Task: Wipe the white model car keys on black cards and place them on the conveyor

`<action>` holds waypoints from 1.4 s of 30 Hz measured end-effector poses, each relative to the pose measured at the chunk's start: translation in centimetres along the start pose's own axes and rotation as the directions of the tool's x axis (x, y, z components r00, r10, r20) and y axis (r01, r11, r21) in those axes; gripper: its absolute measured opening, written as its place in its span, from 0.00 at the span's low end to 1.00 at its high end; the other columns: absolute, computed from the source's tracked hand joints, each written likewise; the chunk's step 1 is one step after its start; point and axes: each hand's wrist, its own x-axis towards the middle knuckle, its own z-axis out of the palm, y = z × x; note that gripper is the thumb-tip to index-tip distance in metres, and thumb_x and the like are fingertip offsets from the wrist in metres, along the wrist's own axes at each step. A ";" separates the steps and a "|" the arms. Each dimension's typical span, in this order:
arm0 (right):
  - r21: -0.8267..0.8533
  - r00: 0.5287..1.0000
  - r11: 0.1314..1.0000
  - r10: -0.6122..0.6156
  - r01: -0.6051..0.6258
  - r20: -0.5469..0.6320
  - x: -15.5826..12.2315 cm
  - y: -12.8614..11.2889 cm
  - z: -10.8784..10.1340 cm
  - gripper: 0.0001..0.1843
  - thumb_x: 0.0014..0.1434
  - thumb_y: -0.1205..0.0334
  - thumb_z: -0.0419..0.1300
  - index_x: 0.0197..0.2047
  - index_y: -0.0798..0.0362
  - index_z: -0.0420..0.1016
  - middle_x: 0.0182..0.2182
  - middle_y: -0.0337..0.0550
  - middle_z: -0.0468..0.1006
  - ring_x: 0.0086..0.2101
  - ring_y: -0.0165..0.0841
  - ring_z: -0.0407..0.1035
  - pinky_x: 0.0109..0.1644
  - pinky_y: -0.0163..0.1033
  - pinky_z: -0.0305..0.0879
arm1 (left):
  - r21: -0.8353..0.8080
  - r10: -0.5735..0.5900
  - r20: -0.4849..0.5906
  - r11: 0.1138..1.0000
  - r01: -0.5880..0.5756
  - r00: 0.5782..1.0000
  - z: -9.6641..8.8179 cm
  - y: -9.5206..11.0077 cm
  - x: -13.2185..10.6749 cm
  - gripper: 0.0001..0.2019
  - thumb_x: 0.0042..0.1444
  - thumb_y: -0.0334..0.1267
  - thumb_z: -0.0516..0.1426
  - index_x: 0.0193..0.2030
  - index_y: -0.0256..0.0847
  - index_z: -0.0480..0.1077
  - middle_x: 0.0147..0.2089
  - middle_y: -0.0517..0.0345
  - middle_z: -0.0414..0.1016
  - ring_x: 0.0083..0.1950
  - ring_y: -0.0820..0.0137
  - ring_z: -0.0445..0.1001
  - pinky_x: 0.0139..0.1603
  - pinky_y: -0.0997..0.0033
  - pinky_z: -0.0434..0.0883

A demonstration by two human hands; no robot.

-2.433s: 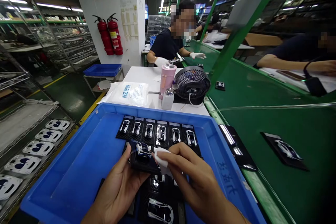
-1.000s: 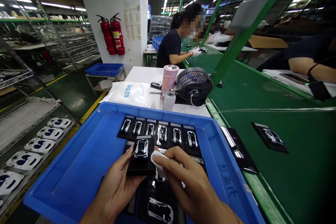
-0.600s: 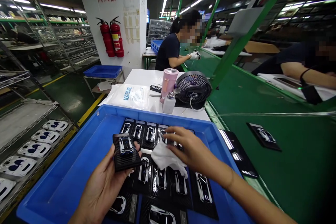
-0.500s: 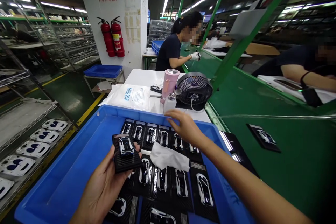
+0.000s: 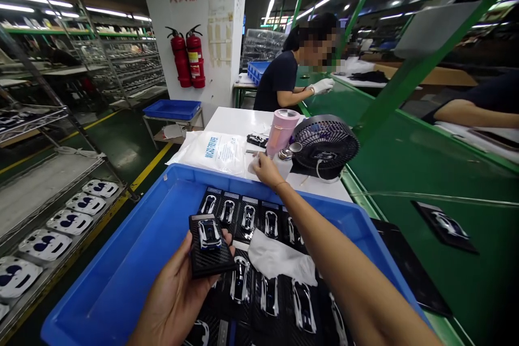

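A black carbon-fibre plaque (image 5: 211, 259) bearing a white-and-blue model car (image 5: 210, 235) is held up in the left hand (image 5: 174, 300), just above a blue plastic tray (image 5: 121, 259). The plaque lies across the palm, its edges gripped by the curled fingers (image 5: 181, 262). The right hand (image 5: 263, 168) is stretched out past the tray's far rim to the white bench (image 5: 231, 124). Its fingers (image 5: 258, 164) are drawn narrowly together beside a small bottle with a silver top (image 5: 286, 152); whether anything is pinched between them cannot be told.

Rows of matching plaques with cars (image 5: 247, 275) are laid in the tray, and a white wipe (image 5: 279, 259) lies across some of them. Behind the bottle stand a pink flask (image 5: 281, 132) and a black desk fan (image 5: 326, 146), with a white packet (image 5: 211, 152) to the left. Further off, a co-worker in white gloves (image 5: 322, 86) is seated at a green bench (image 5: 466, 281).
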 end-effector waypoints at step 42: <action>0.492 0.924 0.800 -0.195 0.344 -0.330 -25.6 -4.4 -7.8 0.07 0.62 0.62 0.53 0.40 0.49 0.72 0.36 0.45 0.64 0.36 0.35 0.60 0.31 0.35 0.62 | -0.023 -0.203 0.033 0.979 0.204 0.979 2.6 -6.0 -2.0 0.22 0.57 0.37 0.51 0.55 0.23 0.60 0.52 0.29 0.68 0.58 0.50 0.63 0.52 0.58 0.70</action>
